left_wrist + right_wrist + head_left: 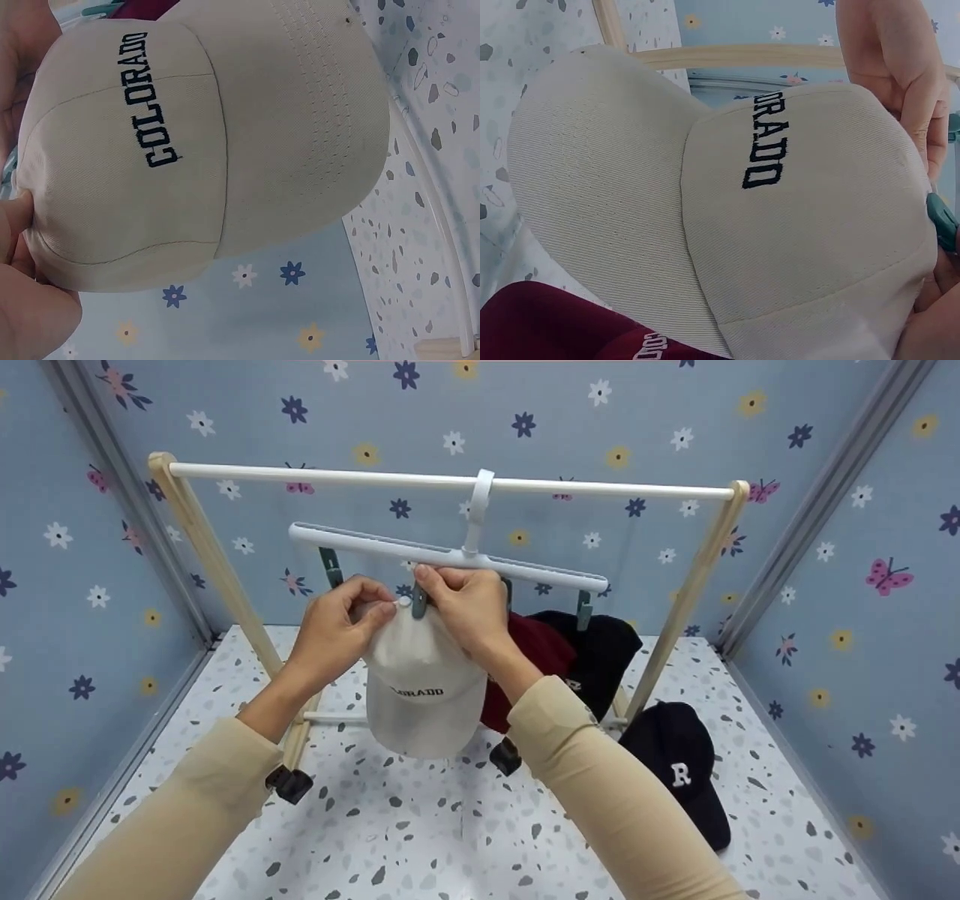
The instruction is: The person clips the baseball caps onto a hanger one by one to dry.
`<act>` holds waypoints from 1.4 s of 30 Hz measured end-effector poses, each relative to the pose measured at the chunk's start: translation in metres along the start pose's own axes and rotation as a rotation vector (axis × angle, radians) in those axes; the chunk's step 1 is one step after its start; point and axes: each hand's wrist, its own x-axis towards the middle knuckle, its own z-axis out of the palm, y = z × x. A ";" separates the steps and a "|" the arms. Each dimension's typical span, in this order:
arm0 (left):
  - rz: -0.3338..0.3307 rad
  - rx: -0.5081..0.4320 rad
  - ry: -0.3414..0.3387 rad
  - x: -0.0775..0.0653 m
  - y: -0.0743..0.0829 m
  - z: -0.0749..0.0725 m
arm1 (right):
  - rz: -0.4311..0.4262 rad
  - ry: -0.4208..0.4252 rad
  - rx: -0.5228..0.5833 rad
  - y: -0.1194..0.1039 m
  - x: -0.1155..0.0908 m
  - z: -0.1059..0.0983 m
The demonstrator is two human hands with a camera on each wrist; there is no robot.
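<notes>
A cream baseball cap (424,660) with COLORADO lettering hangs crown up, brim down, under a white hanger (375,542). At the top of its crown, my left hand (341,619) pinches the fabric between thumb and fingers. My right hand (476,607) grips a dark green clip (419,604) at the crown's top; in the right wrist view the clip's tip (941,217) lies against the cap's edge. A maroon cap (544,641) and a black cap (611,649) hang further right, partly hidden by my right hand and arm.
The hanger tilts down to the right from the rail (337,475) of a wooden-legged rack. Another green clip (330,566) hangs at its left end, and one (584,611) at the right meets the black cap. A dark cap with an R (679,742) lies on the speckled surface (420,825).
</notes>
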 end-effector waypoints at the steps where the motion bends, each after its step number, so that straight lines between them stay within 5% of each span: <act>1: -0.004 -0.005 0.005 0.000 0.000 0.000 | -0.005 -0.003 -0.007 0.000 0.000 0.000; 28: -0.028 -0.054 0.049 -0.003 -0.004 0.007 | -0.034 -0.088 -0.036 0.009 -0.005 -0.007; 42: 0.004 0.022 0.014 -0.004 -0.011 0.009 | -0.211 -0.174 -0.213 0.018 -0.016 -0.015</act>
